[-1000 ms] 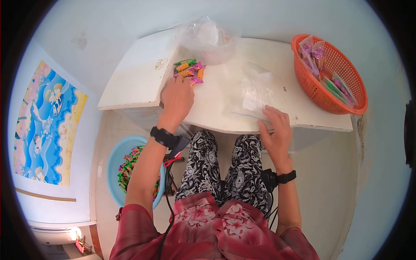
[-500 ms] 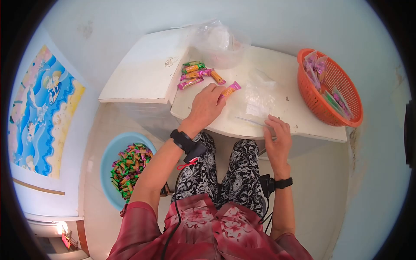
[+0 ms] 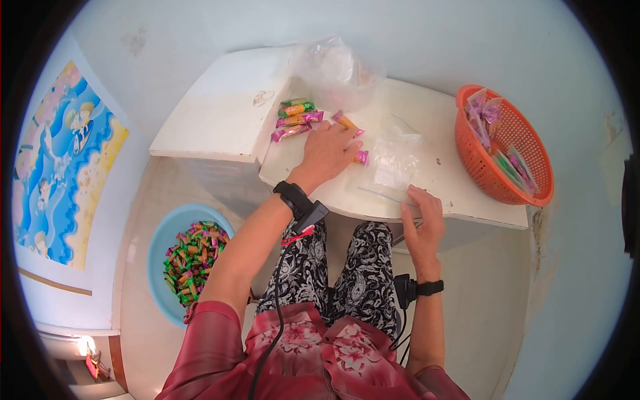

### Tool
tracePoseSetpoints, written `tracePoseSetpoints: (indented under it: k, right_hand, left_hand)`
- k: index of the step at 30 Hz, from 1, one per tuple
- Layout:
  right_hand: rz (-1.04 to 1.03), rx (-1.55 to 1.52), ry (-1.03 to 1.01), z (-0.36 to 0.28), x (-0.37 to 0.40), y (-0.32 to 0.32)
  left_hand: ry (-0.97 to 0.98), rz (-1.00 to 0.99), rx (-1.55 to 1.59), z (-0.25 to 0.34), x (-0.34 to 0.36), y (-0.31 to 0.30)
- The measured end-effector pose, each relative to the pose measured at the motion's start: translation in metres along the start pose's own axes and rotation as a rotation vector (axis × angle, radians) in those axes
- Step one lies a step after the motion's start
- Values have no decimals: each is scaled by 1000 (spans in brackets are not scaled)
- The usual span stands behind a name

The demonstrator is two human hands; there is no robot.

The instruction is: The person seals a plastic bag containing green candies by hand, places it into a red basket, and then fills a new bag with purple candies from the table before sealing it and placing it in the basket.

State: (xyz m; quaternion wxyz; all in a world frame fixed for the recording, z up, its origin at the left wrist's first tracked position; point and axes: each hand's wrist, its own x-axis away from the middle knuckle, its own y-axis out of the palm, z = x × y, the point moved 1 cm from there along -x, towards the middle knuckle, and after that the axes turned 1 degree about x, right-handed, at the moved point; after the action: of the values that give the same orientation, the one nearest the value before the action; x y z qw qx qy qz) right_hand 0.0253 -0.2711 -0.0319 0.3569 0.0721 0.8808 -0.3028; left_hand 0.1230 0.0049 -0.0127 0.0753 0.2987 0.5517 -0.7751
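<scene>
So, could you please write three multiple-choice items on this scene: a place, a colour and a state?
1. Where is the blue basin of candies? A on a shelf; B on the floor; C on the lap.
2. What colour is the basket on the table? A orange; B green; C white.
3. How is the right hand? A raised in the air; B resting on the clear bag; C inside the basket.
Answers: B, it stands on the tiles below the table; A, its mesh is orange; B, it lies on the bag's near edge.
</scene>
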Motion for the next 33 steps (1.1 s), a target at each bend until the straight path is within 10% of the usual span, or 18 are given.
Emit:
tracePoseSetpoints:
  k: [5,14,23,33]
  right_hand:
    - [-9,-11,-10,3,0,0]
    - [-15,0,-17,1,-1,-1]
    - [-26,2,-15,-2,-2,-3]
    - [-36,-9,2,-1,0,-2]
  left_hand:
    - [119,225,-2,-6,15,-8]
    - [-260,-196,-501,-44,28,-49]
    - [-71,157,1,-11,33,-41]
    - [-277,-106,-224,-43,20,-39]
